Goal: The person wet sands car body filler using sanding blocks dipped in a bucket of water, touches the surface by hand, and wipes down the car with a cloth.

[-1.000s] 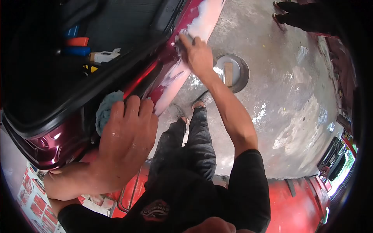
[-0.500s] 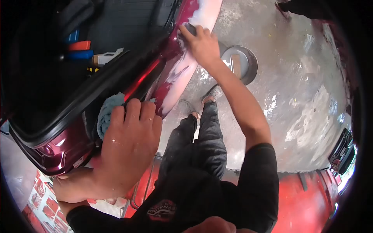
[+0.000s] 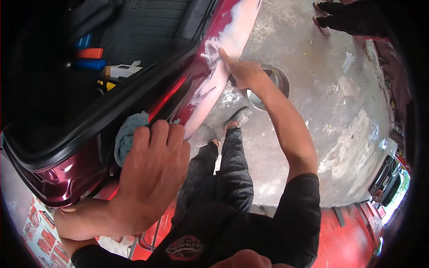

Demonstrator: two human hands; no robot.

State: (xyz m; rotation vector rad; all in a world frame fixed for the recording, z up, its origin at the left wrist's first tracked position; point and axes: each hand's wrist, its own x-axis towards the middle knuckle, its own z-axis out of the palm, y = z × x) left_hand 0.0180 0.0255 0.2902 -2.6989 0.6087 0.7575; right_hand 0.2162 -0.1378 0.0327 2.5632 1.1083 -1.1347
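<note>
A maroon car body edge (image 3: 214,27) runs beside the open boot, with pale pink and whitish filler patches (image 3: 234,33) on it. My right hand (image 3: 246,73) is at this patched edge, thumb stretched along the surface. Its other fingers are turned down and mostly hidden, with part of a dark sanding block (image 3: 231,81) showing beneath. Below the red tail light (image 3: 167,96), my left hand (image 3: 154,165) is closed over a crumpled light-blue cloth (image 3: 129,136) against the car's rear. The left fingertips are out of sight.
A round metal basin (image 3: 286,82) stands on the stained concrete floor (image 3: 339,111), partly behind my right forearm. Inside the boot lie blue and orange items (image 3: 89,53) and a small white box (image 3: 125,70). Another person's feet (image 3: 319,20) are at top right. A red panel (image 3: 344,236) lies behind me.
My right hand has moved down along the patched edge and turned, so the dark block shows less. My left hand stays on the cloth. The view has shifted slightly.
</note>
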